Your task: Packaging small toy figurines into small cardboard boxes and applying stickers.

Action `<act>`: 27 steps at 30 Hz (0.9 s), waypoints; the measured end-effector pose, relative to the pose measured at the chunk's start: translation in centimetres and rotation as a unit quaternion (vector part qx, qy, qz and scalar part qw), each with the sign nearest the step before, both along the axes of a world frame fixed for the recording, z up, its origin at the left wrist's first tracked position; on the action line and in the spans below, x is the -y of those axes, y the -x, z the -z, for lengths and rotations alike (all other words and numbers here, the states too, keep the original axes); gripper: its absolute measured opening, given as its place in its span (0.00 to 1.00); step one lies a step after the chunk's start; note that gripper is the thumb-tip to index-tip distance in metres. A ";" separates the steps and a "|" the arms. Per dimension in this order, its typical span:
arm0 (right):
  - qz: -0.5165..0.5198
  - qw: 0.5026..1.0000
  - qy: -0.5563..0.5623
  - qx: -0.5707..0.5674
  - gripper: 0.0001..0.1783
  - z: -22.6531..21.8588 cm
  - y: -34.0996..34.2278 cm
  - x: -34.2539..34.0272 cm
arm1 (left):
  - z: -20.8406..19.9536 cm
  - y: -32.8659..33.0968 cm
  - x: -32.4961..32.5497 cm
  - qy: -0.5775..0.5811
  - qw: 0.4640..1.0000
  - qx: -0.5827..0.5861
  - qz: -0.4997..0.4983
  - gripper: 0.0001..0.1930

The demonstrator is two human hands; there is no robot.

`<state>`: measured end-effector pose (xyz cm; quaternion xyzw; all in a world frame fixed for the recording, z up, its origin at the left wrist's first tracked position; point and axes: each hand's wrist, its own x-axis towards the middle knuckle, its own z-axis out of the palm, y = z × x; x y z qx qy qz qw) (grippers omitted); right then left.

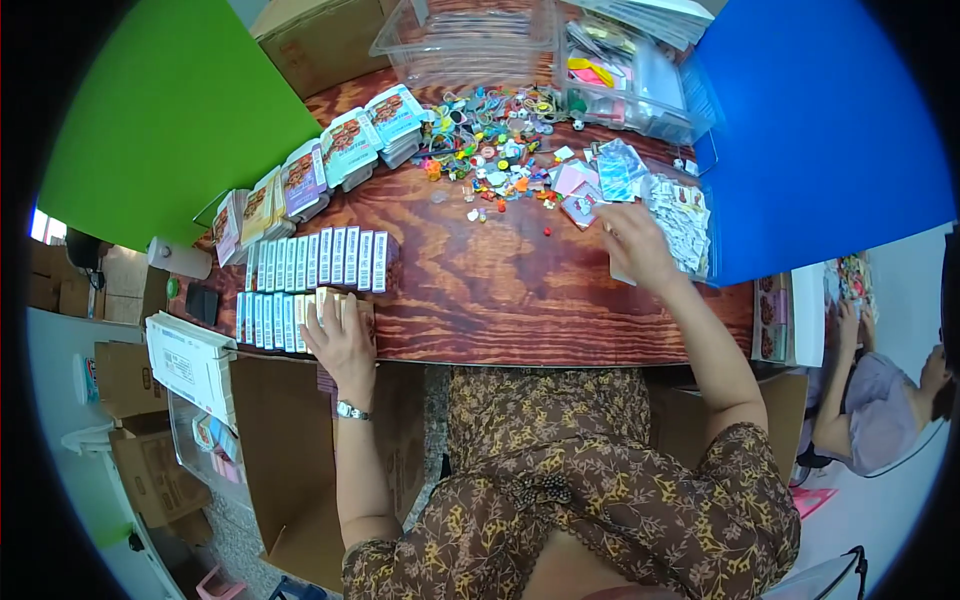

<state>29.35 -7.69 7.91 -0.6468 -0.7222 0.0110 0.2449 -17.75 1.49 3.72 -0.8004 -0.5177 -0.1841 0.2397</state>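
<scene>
My left hand [340,335], a metal watch on its wrist, lies over the right end of the front row of small thin boxes [270,320]. Its fingers are spread across the box tops. A second row of the same boxes [318,258] stands just behind. On the right side, my right hand [637,243] is bent with its fingers curled together. It is between a few loose cards [579,208] and a heap of small white packets [684,222]. Whatever its fingertips hold is hidden. A shiny blue card [621,170] lies beyond them.
Stacks of printed cards [302,178] curve along the left. Many small colourful trinkets [500,150] are scattered at the back, before a clear plastic bin [470,50]. Green [170,120] and blue [820,140] panels flank the table. Another person [870,410] sits at far right.
</scene>
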 end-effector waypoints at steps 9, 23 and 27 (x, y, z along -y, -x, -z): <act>0.007 0.948 0.187 0.256 0.45 1.0 -2.5 3.7 | -1.4 -2.1 0.9 0.180 0.981 -0.057 -0.044 0.39; -0.047 0.979 0.107 -0.166 0.16 -5.7 6.3 0.9 | -4.7 -19.7 6.5 0.241 0.884 0.193 0.350 0.57; -0.048 0.952 0.192 -0.232 0.18 -5.8 7.1 0.5 | -2.1 -21.1 5.9 0.226 0.899 0.200 0.318 0.54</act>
